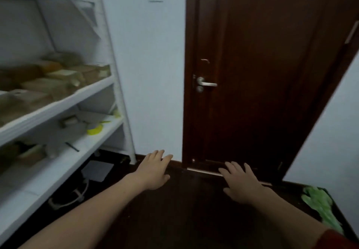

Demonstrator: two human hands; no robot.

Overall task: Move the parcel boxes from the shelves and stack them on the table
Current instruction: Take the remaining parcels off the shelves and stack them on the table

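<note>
Several brown parcel boxes (pixel 38 87) lie on a middle board of the white shelf unit (pixel 108 41) at the left, blurred by motion. Another small brown box (pixel 32 156) sits on the board below. My left hand (pixel 154 171) is stretched out in front of me with straight fingers, holding nothing, to the right of the shelves. My right hand (pixel 240 184) is also out flat and empty, above the dark floor in front of the door. Neither hand touches a box. No table is in view.
A dark brown door (pixel 262 74) with a silver handle (pixel 206 83) stands straight ahead. A yellow object (pixel 94 130) lies on a lower shelf board. White cable and a flat white plate (pixel 97 171) lie on the floor under the shelves. Something green (pixel 320 206) lies at the lower right.
</note>
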